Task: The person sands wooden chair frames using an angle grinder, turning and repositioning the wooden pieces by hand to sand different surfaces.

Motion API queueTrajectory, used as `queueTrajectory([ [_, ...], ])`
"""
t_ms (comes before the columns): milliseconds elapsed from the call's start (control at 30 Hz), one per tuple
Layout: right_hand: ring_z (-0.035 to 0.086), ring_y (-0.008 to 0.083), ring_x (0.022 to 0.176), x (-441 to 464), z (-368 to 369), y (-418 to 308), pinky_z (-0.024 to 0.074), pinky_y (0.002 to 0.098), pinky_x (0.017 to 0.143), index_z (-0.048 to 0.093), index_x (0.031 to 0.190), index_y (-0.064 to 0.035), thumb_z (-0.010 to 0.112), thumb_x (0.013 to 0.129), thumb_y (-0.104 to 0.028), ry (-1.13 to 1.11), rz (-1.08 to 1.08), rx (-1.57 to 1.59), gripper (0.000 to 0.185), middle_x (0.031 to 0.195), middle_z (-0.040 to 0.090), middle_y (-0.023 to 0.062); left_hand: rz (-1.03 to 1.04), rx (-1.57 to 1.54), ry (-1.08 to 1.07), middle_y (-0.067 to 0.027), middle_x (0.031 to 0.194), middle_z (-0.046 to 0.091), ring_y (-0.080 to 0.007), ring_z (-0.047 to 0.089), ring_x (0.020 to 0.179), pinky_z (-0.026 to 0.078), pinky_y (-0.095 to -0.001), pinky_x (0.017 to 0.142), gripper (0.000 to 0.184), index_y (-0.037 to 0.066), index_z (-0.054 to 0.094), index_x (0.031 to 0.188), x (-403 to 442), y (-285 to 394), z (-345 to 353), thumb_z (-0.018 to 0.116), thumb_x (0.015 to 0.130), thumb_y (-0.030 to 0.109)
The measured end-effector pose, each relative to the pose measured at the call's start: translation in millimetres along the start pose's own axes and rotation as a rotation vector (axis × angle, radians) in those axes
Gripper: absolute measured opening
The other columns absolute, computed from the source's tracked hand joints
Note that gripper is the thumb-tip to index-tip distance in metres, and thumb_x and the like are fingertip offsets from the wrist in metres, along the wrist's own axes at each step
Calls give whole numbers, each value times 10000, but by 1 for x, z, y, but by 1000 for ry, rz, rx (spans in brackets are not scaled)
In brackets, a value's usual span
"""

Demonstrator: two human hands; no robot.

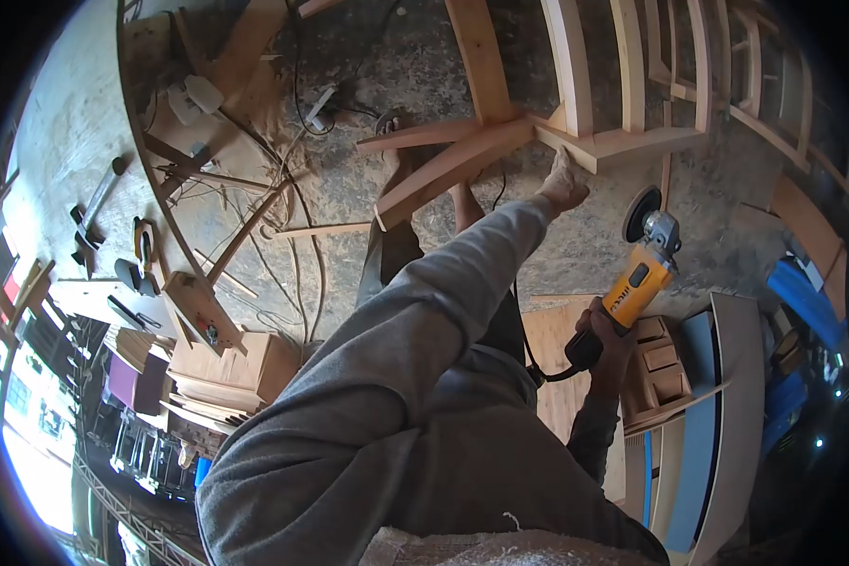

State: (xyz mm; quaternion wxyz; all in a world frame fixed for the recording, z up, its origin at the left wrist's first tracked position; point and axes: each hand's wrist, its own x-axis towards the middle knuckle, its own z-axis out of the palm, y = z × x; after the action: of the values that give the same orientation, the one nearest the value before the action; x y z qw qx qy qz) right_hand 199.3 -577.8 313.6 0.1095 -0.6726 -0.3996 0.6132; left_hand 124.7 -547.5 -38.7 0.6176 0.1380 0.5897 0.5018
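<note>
In the head view, my right hand [606, 330] is closed round the rear body of a yellow angle grinder [640, 280]. The grinder's dark round disc [642, 213] faces the wood but stands apart from it. My left arm stretches forward, and my left hand [563, 185] grips the lower edge of a wooden chair frame [623, 144], near a joint. Several pale slats [568, 66] rise from that frame. A curved wooden leg [455, 173] juts to the left of the joint. Part of my left hand's grip is hidden.
A workbench [75, 104] on the left bears a clamp-like tool [94, 208]. Cords and wood strips [325, 229] lie on the stained floor. A drawer-like wooden piece [657, 363] and leaning boards [731, 424] stand at right. More chair frames [755, 66] stand at the far right.
</note>
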Motion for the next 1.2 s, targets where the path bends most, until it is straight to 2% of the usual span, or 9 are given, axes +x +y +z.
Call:
queueTrajectory([
  [133, 646, 183, 722, 3, -11, 10, 520, 306, 686, 623, 1054, 27, 719, 827, -78, 38, 28, -8, 268, 848, 650, 93, -43, -99, 91, -251, 1538, 315, -369, 300, 1456, 292, -378, 1215, 1113, -8, 36, 1618, -10, 18, 19, 749, 764, 14],
  [200, 646, 180, 725, 8, -17, 14, 516, 297, 690, 630, 1059, 30, 707, 836, -83, 16, 43, -4, 261, 830, 649, 91, -70, 6, -21, -333, 1686, 71, -447, 48, 1587, 172, -405, 1280, 1215, -65, -135, 1605, -39, 63, -1, 754, 794, 99],
  [300, 644, 174, 728, 6, -17, 14, 510, 285, 695, 638, 1064, 34, 695, 849, -95, 0, 59, 2, 257, 807, 648, 90, -69, -17, -117, -339, 1685, 68, -455, 64, 1586, 189, -418, 1274, 1256, -23, -197, 1604, -74, 103, -8, 766, 805, 95],
  [333, 643, 171, 728, 8, -15, 11, 508, 281, 696, 641, 1066, 35, 691, 853, -100, -3, 52, 5, 257, 801, 648, 89, 20, -111, -80, -334, 1684, 122, -446, 106, 1584, 216, -437, 1264, 1154, 25, -2, 1659, -79, 86, -1, 781, 825, 174],
  [433, 638, 165, 724, 9, -12, 2, 509, 283, 690, 637, 1074, 36, 690, 857, -108, -22, 68, -31, 266, 807, 648, 92, 82, 339, -351, -278, 1606, 393, -363, 405, 1486, 377, -429, 1188, 817, 38, 381, 1588, -104, 69, -4, 750, 897, 269],
  [533, 635, 167, 720, 10, -14, 6, 514, 292, 684, 631, 1077, 39, 688, 859, -116, -42, 40, -24, 274, 809, 648, 94, -234, 257, -640, -263, 1453, 583, -355, 539, 1389, 429, -424, 1145, 706, 26, 568, 1461, -125, 80, -17, 745, 893, 406],
  [667, 640, 176, 721, 9, -8, 7, 521, 301, 682, 621, 1088, 45, 687, 859, -123, -34, 46, -15, 292, 810, 648, 100, -261, 402, -630, -246, 1318, 681, -386, 618, 1286, 448, -429, 1126, 702, 26, 625, 1405, -149, 83, -37, 759, 851, 437],
  [867, 647, 183, 722, 6, 3, 8, 529, 306, 688, 615, 1104, 52, 683, 862, -110, -60, 62, -5, 299, 819, 654, 109, -286, 389, -841, -169, 1161, 762, -303, 699, 1130, 511, -384, 1014, 469, 79, 769, 1204, -155, 97, -58, 717, 873, 407],
  [1200, 659, 189, 727, 5, 17, 6, 554, 325, 685, 596, 1066, 43, 720, 833, -37, 18, 116, 95, 275, 875, 649, 121, -303, 235, -935, -59, 1029, 782, -182, 689, 850, 550, -344, 720, 347, 82, 787, 1137, -163, 74, -75, 641, 934, 323],
])
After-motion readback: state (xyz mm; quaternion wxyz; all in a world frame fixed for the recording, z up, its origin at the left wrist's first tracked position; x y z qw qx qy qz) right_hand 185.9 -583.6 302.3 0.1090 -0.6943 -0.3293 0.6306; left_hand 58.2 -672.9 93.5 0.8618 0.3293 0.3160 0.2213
